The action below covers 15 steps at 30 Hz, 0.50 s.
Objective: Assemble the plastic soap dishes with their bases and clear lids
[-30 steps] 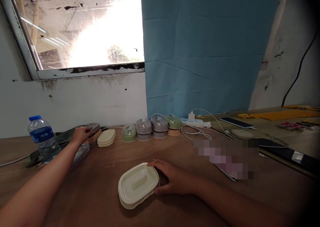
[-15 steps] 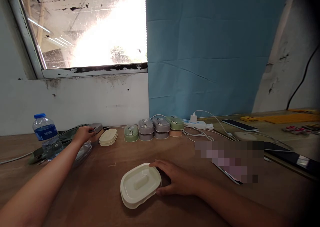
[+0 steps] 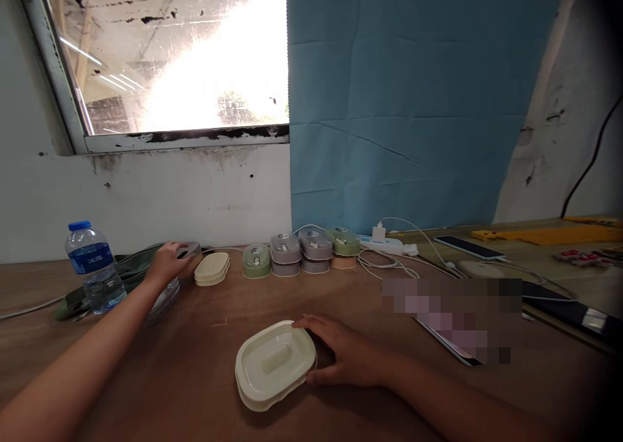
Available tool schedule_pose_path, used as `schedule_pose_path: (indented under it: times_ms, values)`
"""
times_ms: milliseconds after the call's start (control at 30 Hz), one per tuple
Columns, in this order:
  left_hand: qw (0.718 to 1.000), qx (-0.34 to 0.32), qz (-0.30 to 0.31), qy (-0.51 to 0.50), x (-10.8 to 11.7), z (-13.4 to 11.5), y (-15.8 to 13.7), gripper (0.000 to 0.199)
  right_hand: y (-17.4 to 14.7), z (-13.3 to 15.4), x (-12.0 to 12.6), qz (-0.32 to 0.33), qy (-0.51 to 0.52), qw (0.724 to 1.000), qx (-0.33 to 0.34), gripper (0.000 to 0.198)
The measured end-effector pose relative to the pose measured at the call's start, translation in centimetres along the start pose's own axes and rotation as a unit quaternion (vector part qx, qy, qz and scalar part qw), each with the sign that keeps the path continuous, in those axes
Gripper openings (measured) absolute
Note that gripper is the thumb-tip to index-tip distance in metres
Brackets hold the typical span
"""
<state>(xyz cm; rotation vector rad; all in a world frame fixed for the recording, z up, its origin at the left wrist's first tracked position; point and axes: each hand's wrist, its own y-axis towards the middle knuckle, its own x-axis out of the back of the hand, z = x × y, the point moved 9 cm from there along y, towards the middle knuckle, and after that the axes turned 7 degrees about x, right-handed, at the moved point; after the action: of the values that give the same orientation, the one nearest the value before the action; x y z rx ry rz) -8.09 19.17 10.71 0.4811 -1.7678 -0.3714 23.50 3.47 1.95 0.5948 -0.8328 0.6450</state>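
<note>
At the back left, my left hand [image 3: 168, 262] has its fingers closed over the top piece of a stack of grey soap-box-like parts [image 3: 193, 252]. The fingertips are partly hidden there. Beside that stack lie several nested cream oval parts [image 3: 212, 268]. Closer to me, a cream oval tray [image 3: 277, 363] with a raised bar in its middle sits on the wooden table. My right hand [image 3: 341, 354] grips its right end, thumb at the near side and fingers on the far rim. Under my left wrist are clear plastic covers [image 3: 165, 297].
A blue-capped water bottle [image 3: 95, 267] stands at the left. Green [image 3: 256, 261] and grey [image 3: 285, 254] lidded boxes line the back, some stacked. A power strip [image 3: 387, 243] with white cables, a phone [image 3: 468, 247] and a blurred-out device [image 3: 450, 315] lie to the right.
My left hand has shifted slightly to the right over the grey stack, its fingers bent over the top piece. The right hand and cream tray have hardly moved.
</note>
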Motion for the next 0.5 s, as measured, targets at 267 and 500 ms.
schedule_pose_path:
  times_ms: [267,500]
  values:
    - [0.823,-0.444,0.320,-0.150,1.2,-15.8,-20.8,0.027,0.1,0.1,0.1,0.009,0.007,1.000,0.002,0.076]
    - [0.852,-0.428,0.290,-0.081,1.0,-15.0,-22.0,0.020,-0.2,0.2,0.0,0.019,0.001,1.000,-0.007,0.083]
